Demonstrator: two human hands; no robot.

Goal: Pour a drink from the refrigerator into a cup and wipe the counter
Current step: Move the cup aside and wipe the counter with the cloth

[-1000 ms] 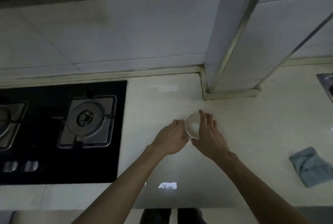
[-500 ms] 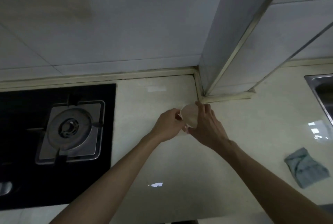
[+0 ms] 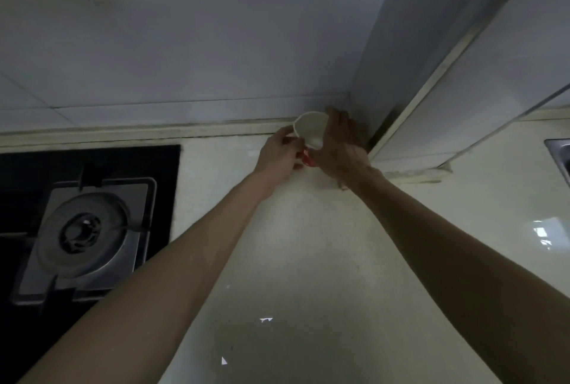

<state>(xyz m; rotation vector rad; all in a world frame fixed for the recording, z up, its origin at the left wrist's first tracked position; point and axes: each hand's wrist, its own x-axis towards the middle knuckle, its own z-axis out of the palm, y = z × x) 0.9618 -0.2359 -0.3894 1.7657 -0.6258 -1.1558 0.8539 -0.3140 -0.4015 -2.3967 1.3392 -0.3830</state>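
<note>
A small white paper cup [image 3: 310, 129] with a red lower part is held tilted, its mouth toward the left and up, close to the back wall of the pale counter [image 3: 308, 260]. My right hand [image 3: 340, 146] wraps round the cup's right side. My left hand [image 3: 279, 153] pinches the cup's left rim and lower edge with its fingertips. Both arms reach forward from the bottom of the view. No drink container and no refrigerator are in view.
A black gas hob [image 3: 77, 229] with a metal burner lies on the left. A tiled column [image 3: 401, 59] juts out right of the cup. A steel sink corner [image 3: 559, 152] shows at the right edge.
Both hands have carried the cup farther back toward the wall beside the column. The view has shifted, and the blue-grey cloth on the right has left the frame.
</note>
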